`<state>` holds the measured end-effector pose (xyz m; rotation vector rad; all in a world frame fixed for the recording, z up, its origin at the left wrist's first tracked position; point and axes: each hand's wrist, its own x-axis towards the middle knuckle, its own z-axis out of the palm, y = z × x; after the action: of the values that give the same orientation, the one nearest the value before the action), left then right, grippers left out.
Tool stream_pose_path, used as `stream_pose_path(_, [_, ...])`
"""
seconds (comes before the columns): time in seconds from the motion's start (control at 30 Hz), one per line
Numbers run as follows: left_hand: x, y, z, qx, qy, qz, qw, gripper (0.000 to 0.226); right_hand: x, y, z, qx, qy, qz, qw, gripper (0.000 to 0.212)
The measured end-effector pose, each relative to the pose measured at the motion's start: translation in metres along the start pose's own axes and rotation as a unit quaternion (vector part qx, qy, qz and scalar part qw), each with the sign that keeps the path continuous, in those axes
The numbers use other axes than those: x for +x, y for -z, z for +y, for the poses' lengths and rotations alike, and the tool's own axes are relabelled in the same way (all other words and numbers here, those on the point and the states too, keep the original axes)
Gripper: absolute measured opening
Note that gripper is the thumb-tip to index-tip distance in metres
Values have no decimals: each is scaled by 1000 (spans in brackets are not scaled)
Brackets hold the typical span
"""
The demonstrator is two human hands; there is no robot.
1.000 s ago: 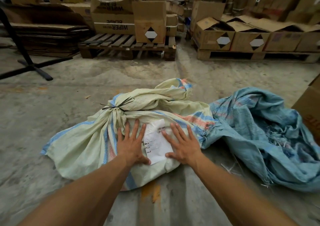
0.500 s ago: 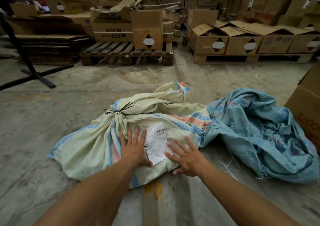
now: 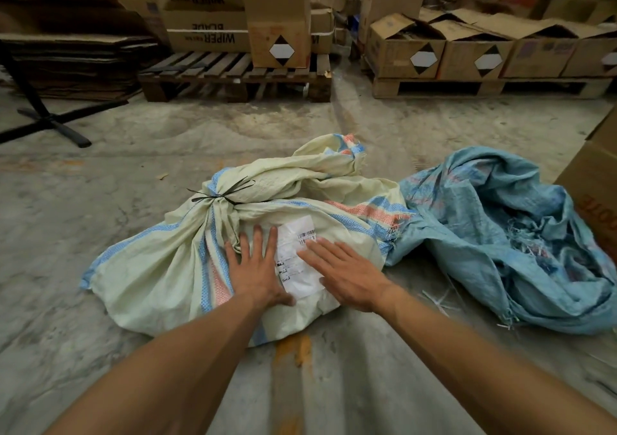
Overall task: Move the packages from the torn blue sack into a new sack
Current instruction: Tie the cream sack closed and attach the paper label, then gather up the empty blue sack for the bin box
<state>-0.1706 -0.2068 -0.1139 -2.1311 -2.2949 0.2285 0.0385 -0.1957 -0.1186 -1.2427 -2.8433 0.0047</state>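
Observation:
A full cream sack (image 3: 160,274) with blue and red stripes lies on the concrete floor, its neck bound by a black zip tie (image 3: 218,195). A white shipping label (image 3: 295,257) sits on top of it. My left hand (image 3: 255,269) lies flat on the sack just left of the label. My right hand (image 3: 344,272) presses flat on the label's right side, fingers straight. The torn blue sack (image 3: 500,234) lies crumpled and slack to the right, touching the cream sack. No packages show.
A cardboard box (image 3: 597,180) stands at the right edge beside the blue sack. Wooden pallets (image 3: 233,73) with cartons line the back. A black stand base (image 3: 50,120) sits at the far left. White strap scraps (image 3: 437,301) lie near my right wrist.
My right hand slid left onto the label. The left hand stayed flat beside it. The view tilted down a little.

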Motion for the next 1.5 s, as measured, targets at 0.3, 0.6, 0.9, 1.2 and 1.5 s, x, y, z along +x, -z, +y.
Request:
stream_pose_path(0.3, [-5, 8, -9, -1, -11, -35, 999, 130, 0, 0, -15, -116, -52, -210, 969, 69])
stream_pose_path(0.6, [-5, 80, 11, -148, -93, 23, 984, 43, -27, 103, 7, -47, -44, -178, 982, 66])
stream_pose_path(0.9, [0, 162, 67, -291, -201, -44, 934, 27, -59, 265, 52, -16, -165, -201, 966, 68])
stream_pose_path(1.2, [-1, 182, 152, -472, -201, -210, 833, 33, -132, 269, 140, 39, -289, -186, 938, 67])
stream_pose_path(1.5, [49, 118, 314, -556, -127, -192, 798, 79, -217, 101, 295, 133, -545, 27, 827, 66])
